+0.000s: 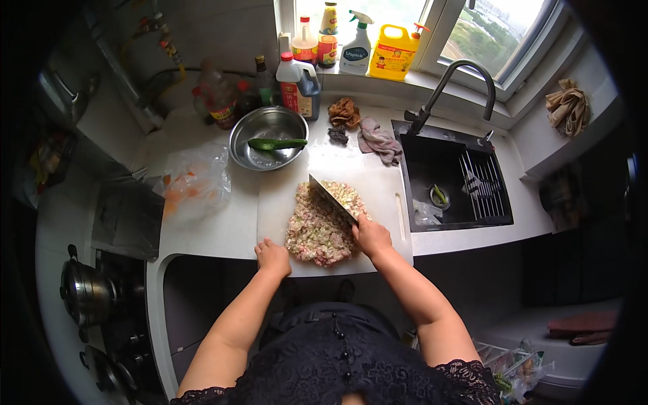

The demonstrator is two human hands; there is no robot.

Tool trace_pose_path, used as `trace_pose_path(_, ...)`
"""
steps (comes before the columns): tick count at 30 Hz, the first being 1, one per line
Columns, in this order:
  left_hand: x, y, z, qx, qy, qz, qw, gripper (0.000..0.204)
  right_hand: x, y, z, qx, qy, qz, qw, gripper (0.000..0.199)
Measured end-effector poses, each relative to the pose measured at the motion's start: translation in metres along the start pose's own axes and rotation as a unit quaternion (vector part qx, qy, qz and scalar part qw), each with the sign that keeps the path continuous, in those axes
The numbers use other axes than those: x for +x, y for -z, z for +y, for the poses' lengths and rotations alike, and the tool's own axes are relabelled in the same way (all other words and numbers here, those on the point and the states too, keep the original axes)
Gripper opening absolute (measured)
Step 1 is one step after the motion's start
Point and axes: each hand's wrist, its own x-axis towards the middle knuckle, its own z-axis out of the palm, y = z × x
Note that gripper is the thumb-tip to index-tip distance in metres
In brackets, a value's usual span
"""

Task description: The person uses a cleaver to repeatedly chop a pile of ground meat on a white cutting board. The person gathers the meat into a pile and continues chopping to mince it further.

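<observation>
My right hand (372, 236) is wrapped round the handle of a cleaver (331, 200). The blade slants up and to the left across a heap of finely chopped pale pink and green mince (321, 236), hiding part of it. Beneath the heap lies a white cutting board (275, 202) at the counter's front edge. At the board's near left corner, my left hand (272, 258) grips the edge with curled fingers, apart from the mince.
Behind the board stands a steel bowl (243, 154) holding a green cucumber (277, 144). A plastic bag (196, 179) lies left, a cloth (379, 140) back right. The black sink (445, 162) with its faucet (466, 64) is right. Bottles (300, 88) line the back; a pot (88, 293) stands far left.
</observation>
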Motion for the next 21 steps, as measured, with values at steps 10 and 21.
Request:
trace_pose_path(10,-0.002,0.001,0.013,-0.020,0.068,-0.002,0.997,0.034,0.007,0.019,-0.006,-0.006,0.026,-0.057,0.998,0.027)
trace_pose_path(21,-0.007,0.010,0.018,-0.045,0.107,-0.017,0.993,0.039,0.009,0.036,0.008,0.013,0.094,-0.065,0.993,0.026)
